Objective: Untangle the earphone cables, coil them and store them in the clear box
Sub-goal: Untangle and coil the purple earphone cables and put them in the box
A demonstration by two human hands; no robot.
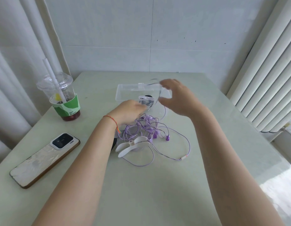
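While the purple earphone cables lie in a messy knot on the desk, just in front of the clear box, both hands reach out near the box. The left hand sits low at the near side of the box, right above the knot, and its fingers are curled, but I cannot tell what they hold because they are hidden. The right hand is blurry at the right end of the box, with its fingers and thumb spread apart around that end, and a thin line of cable seems to hang down beside it. The clear box already has something in it: a dark coil of cable with a white clip on top. It looks like one set is being put away now. To do this well, I think the coil should be pushed down flat so it does not spring open, and any loose end should be tucked inside the box. The purple knot should be pulled apart slowly, one loop at a time, not yanked. A white clip lies by the knot, ready for the next coil. A drink cup with a little red drink stands at the left, and a phone lies near it.
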